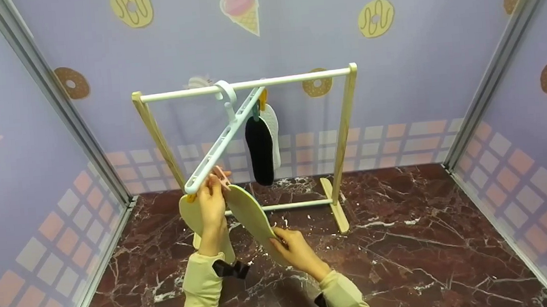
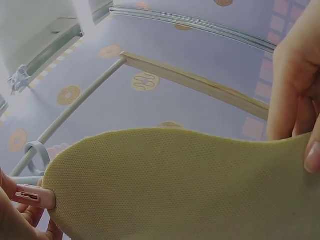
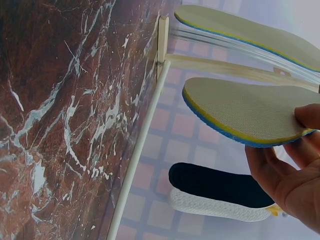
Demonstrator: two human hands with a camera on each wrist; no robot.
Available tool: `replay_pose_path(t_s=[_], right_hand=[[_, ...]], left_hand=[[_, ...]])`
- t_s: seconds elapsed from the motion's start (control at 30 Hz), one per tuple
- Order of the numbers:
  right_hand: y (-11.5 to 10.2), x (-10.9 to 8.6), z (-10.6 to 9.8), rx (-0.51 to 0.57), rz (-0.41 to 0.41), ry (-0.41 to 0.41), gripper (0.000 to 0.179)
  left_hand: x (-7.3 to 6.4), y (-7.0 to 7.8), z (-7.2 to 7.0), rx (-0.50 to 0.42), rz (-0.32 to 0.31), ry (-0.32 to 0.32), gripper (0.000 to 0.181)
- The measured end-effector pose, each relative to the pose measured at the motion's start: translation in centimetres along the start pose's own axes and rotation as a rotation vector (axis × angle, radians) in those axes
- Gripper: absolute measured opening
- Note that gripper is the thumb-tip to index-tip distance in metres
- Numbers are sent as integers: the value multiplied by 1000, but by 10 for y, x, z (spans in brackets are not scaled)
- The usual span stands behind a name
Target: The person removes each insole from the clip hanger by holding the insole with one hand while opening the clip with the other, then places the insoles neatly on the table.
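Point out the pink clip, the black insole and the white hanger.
Pink clip (image 2: 43, 196), left wrist view, its body.
Black insole (image 1: 260, 150), head view, its middle.
White hanger (image 1: 235, 123), head view, its bar.

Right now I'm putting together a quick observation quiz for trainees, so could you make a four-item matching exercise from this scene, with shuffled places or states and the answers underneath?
Things
1. black insole
2. pink clip
3. white hanger
4. right hand

Places or states
A. hooked over the top bar
B. gripping the lower part of the cream insole
C. hanging beside a white insole
D. pinched by the left hand

Right pairs: 1-C, 2-D, 3-A, 4-B
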State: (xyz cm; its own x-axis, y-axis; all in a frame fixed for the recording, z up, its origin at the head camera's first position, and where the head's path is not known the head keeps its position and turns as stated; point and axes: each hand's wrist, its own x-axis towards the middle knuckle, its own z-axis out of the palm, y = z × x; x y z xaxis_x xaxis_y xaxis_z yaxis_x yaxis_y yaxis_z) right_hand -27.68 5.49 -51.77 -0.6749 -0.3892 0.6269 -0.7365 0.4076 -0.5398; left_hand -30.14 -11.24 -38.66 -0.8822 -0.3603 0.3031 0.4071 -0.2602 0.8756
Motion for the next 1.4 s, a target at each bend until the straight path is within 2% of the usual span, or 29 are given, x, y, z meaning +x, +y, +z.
replay_pose_path(t_s=[0.2,0.7,1.17,1.4], right_hand=[[0,0,-1,-9,2,-4,10],[1,-1,-1,-3,15,22,4],[3,-5,-1,-13,47,-3,10],[5,-6,1,-19,32,5,10]], left_hand=[[2,-1,0,19,-4,11,29],[1,0,2,-61,-45,47,29],[3,1,1,-102,22,23,30],[4,2,-1,-116,11,18,31]])
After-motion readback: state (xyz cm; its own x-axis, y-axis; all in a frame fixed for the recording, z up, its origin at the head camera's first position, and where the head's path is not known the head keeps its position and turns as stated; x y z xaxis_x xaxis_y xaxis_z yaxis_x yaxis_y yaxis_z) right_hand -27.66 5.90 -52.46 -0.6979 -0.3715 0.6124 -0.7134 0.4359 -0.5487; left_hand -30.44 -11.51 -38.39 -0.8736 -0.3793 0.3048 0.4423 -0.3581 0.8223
